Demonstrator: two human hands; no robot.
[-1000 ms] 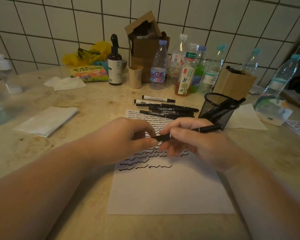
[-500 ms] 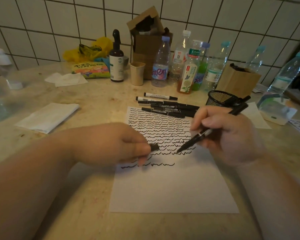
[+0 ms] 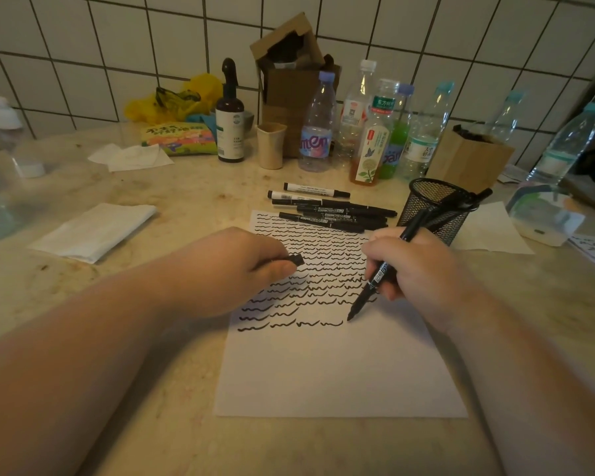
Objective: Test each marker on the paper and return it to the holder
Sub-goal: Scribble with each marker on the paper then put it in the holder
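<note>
The person's right hand (image 3: 423, 269) grips a black marker (image 3: 380, 269) in a writing hold, fingers (image 3: 375, 249) curled round the barrel, the tip slanting down and to the left. The tip sits at or just above the paper (image 3: 340, 365), right at the end of the lowest wavy line; I cannot tell whether it actually touches. The left hand (image 3: 241, 269) rests over the left part of the sheet, its thumb and fingers pinching the marker's black cap (image 3: 296, 260), which pokes out toward the right hand.

The paper lies flat on the tabletop (image 3: 186, 207), its upper half filled with rows of short black squiggles (image 3: 316, 262) and its lower half blank. Just beyond the sheet's far edge lies a loose row of markers (image 3: 330, 211), black ones and two with white barrels, lying roughly parallel and touching one another. To their right stands the black mesh holder (image 3: 437, 211), upright, with a few dark markers leaning inside it.

Further back, against the tiled wall (image 3: 83, 46), stand several plastic bottles (image 3: 318, 132), a dark pump bottle (image 3: 230, 128), a small beige cup (image 3: 270, 146) and an open cardboard box (image 3: 289, 73). A folded white tissue (image 3: 93, 231) lies well to the left of the sheet, and a second cardboard box (image 3: 468, 159) stands behind the holder.
</note>
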